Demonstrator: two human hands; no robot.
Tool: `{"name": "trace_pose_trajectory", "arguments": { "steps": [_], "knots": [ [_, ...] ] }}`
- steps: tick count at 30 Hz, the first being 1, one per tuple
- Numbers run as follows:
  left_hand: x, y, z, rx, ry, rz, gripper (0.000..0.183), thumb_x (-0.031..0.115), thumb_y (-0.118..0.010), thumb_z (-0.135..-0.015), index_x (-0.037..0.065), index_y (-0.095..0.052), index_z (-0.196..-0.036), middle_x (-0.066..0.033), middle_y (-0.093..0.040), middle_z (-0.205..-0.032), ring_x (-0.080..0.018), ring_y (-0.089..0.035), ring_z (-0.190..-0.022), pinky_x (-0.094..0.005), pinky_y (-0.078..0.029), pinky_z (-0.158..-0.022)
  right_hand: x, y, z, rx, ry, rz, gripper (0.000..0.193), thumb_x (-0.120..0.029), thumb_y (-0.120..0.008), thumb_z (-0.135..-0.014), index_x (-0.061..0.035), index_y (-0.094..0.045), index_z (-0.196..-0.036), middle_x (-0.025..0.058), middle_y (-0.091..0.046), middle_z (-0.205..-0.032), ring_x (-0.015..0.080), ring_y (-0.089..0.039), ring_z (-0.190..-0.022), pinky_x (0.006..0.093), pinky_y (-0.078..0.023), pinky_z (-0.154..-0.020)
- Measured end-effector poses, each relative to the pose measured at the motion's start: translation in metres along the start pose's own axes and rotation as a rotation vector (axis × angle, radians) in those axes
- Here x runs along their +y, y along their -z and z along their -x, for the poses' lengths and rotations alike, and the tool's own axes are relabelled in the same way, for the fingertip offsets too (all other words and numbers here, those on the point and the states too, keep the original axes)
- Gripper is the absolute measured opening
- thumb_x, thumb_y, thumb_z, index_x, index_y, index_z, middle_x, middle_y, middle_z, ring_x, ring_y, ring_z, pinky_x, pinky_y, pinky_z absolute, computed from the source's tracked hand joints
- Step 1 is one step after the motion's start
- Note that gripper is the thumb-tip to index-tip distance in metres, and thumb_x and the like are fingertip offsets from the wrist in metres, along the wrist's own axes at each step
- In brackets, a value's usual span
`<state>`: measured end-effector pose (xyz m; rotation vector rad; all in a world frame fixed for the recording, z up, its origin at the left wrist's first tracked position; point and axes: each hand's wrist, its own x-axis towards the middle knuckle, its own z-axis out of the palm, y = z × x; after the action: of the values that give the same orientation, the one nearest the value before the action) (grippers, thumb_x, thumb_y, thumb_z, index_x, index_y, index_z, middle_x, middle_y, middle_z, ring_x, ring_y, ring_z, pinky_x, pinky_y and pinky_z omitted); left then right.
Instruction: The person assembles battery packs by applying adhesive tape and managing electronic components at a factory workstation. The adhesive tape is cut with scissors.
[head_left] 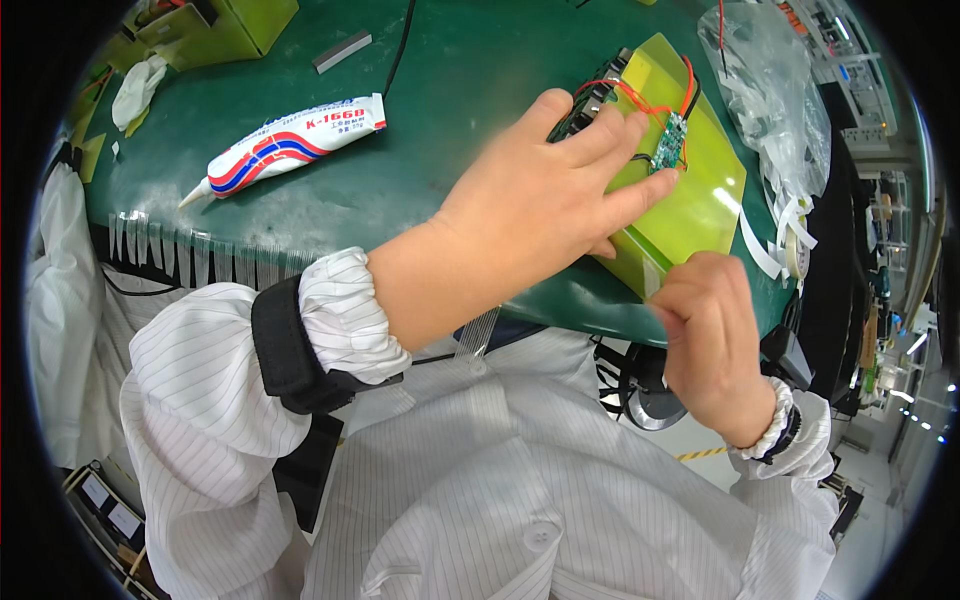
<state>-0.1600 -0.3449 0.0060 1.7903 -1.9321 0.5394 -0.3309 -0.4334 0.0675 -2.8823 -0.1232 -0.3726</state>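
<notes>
A yellow-green sheet [700, 205] lies folded on the table's right side, with a small green circuit board [670, 142] and red and black wires on it. A dark component block [590, 105] sits along its far left edge. My left hand [545, 185] reaches over this assembly, fingers spread, fingertips beside the wires and board and thumb at the sheet's near left edge. At the sheet's near corner, my right hand [710, 335] is closed in a pinch. A pale strip [653, 278] shows beside those fingers; what they hold is hidden.
A white tube with a nozzle [290, 148] lies on the green table [420, 60]. Beyond it are a grey bar [342, 52] and a yellow-green box [225, 30]. Clear tape strips [200, 255] hang off the front edge. A clear plastic bag [785, 110] and a tape roll [797, 250] are at right.
</notes>
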Motion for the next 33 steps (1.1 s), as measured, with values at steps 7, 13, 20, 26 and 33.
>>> {"name": "trace_pose_trajectory", "arguments": {
  "steps": [7, 13, 20, 26, 33],
  "knots": [
    [-0.002, -0.001, 0.002, -0.022, 0.013, 0.033, 0.058, 0.040, -0.066, -0.069, 0.019, -0.051, -0.121, -0.0091, -0.052, -0.119, -0.0177, -0.042, -0.112, -0.0397, -0.034, -0.088, 0.017, 0.009, -0.014, 0.039, -0.006, 0.062, 0.023, 0.007, -0.059, -0.066, 0.0007, -0.048, -0.085, 0.0120, -0.048, -0.080, 0.0295, -0.047, -0.073, 0.0351, -0.040, -0.064],
    [0.003, -0.005, -0.001, 0.012, 0.074, 0.116, 0.061, 0.037, -0.069, -0.063, 0.021, -0.053, -0.119, -0.0053, -0.049, -0.122, -0.0189, -0.044, -0.111, -0.0388, -0.034, -0.085, 0.024, 0.014, -0.021, -0.018, -0.130, 0.014, 0.018, 0.006, -0.058, -0.071, -0.0009, -0.045, -0.081, 0.0115, -0.047, -0.077, 0.0295, -0.047, -0.071, 0.0351, -0.038, -0.061],
    [-0.001, 0.000, 0.001, -0.015, 0.078, 0.112, 0.061, 0.035, -0.069, -0.060, 0.026, -0.054, -0.119, 0.0020, -0.047, -0.127, -0.0181, -0.044, -0.111, -0.0384, -0.032, -0.087, 0.029, 0.014, -0.023, -0.040, -0.151, -0.099, 0.012, 0.007, -0.055, -0.077, 0.0022, -0.047, -0.086, 0.0113, -0.049, -0.077, 0.0251, -0.050, -0.070, 0.0282, -0.042, -0.065],
    [-0.003, 0.001, -0.001, -0.021, 0.046, 0.101, 0.051, 0.034, -0.067, -0.064, 0.024, -0.057, -0.113, 0.0026, -0.046, -0.128, -0.0187, -0.044, -0.112, -0.0384, -0.031, -0.088, 0.036, 0.017, -0.026, -0.131, -0.239, -0.170, 0.007, 0.002, -0.053, -0.081, 0.0016, -0.047, -0.085, 0.0093, -0.048, -0.074, 0.0212, -0.049, -0.067, 0.0267, -0.041, -0.063],
    [-0.006, 0.003, -0.002, -0.019, 0.021, 0.144, 0.046, 0.035, -0.064, -0.068, 0.017, -0.060, -0.110, -0.0014, -0.047, -0.127, -0.0236, -0.044, -0.112, -0.0384, -0.031, -0.090, 0.044, 0.016, -0.028, -0.136, -0.235, -0.261, 0.006, -0.002, -0.053, -0.081, 0.0008, -0.047, -0.083, 0.0081, -0.048, -0.071, 0.0204, -0.044, -0.064, 0.0266, -0.039, -0.060]
  ]
}}
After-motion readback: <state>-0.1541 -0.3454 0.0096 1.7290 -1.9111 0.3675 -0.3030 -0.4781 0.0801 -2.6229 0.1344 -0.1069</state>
